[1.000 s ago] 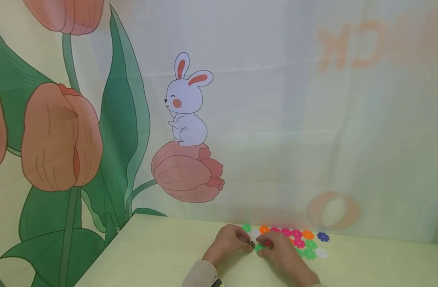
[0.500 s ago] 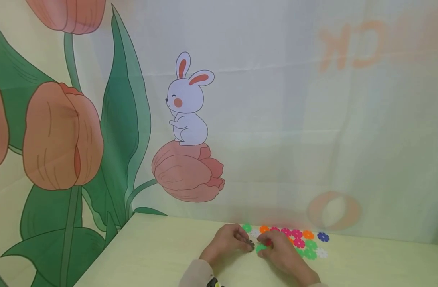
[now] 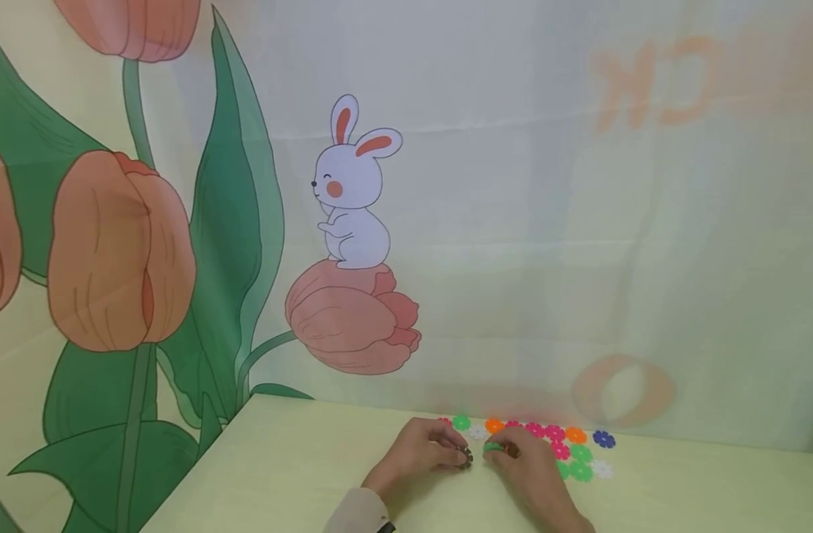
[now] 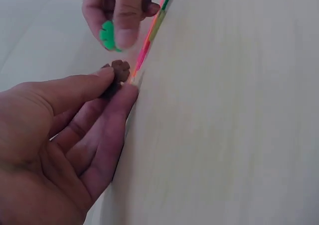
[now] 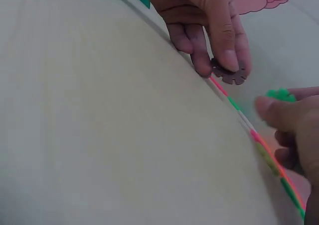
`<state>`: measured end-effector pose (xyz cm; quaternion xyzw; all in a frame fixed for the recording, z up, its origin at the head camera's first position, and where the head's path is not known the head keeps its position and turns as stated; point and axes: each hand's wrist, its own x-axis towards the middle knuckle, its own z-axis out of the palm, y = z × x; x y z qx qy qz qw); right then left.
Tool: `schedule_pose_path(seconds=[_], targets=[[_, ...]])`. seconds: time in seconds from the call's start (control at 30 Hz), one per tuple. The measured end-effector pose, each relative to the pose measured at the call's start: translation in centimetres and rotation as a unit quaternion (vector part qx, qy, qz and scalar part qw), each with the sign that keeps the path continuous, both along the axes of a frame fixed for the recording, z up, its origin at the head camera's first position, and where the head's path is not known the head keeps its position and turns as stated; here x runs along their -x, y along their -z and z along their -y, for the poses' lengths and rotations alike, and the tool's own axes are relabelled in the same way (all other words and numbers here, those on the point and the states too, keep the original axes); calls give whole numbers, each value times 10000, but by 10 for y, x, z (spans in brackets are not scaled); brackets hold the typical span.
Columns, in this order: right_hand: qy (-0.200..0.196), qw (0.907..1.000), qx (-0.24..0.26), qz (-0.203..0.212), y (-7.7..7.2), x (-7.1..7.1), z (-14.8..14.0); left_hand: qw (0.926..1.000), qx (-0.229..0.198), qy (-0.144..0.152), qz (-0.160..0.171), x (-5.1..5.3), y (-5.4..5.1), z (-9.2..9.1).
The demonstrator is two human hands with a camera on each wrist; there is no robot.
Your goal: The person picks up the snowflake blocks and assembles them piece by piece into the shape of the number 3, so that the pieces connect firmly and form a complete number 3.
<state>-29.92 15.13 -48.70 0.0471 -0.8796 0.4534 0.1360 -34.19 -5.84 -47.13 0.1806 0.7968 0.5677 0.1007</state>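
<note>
My left hand (image 3: 420, 450) pinches a dark brown, notched snowflake disc (image 3: 467, 457) between thumb and fingers. In the left wrist view the same brown disc (image 4: 119, 71) juts past the thumb tip. To its right, my right hand (image 3: 529, 466) holds a green snowflake disc (image 3: 493, 446) by thumb and finger, partly covered by them. The right wrist view shows this green disc (image 5: 281, 95) apart from the brown disc (image 5: 230, 73), with a small gap between. Both hands are just above the table, in front of the loose discs.
On the pale yellow table (image 3: 280, 463) lie several flat snowflake discs behind and right of the hands: pink (image 3: 554, 434), orange (image 3: 575, 435), green (image 3: 581, 471), white (image 3: 603, 468) and blue (image 3: 604, 439). A printed curtain (image 3: 500, 222) hangs behind the table's far edge.
The green disc has tipped from showing its face to nearly edge-on in my right hand, and sits slightly higher. The brown disc has turned a little in my left hand. The gap between hands has widened.
</note>
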Motion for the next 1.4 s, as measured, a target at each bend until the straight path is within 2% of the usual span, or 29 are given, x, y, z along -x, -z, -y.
schedule_pose_path(seconds=[0.13, 0.37, 0.53, 0.63, 0.8, 0.97, 1.1, 1.4], targets=[[232, 9983, 414, -352, -1, -8, -1, 9976, -561, 109, 399, -3, 1, 1], [511, 9949, 857, 162, 0, -16, -1, 9894, -1258, 120, 713, -6, 7, 2], [575, 9930, 1009, 198, 1, -21, -1, 9834, -1599, 77, 850, -8, 11, 3], [466, 9924, 1101, 288, 1, -24, -1, 9802, -1776, 56, 875, -9, 12, 4], [276, 9916, 1216, 328, 1, -27, -1, 9771, -1884, 77, 990, -9, 14, 5], [192, 9914, 1256, 323, 1, -27, 1, 9805, -1734, 84, 917, -10, 15, 3], [179, 9916, 1266, 182, 2, -27, 1, 9829, -1621, 39, 867, -11, 16, 0], [120, 9923, 1230, -86, 3, -27, 4, 9810, -1719, -1, 902, -15, 15, -1]])
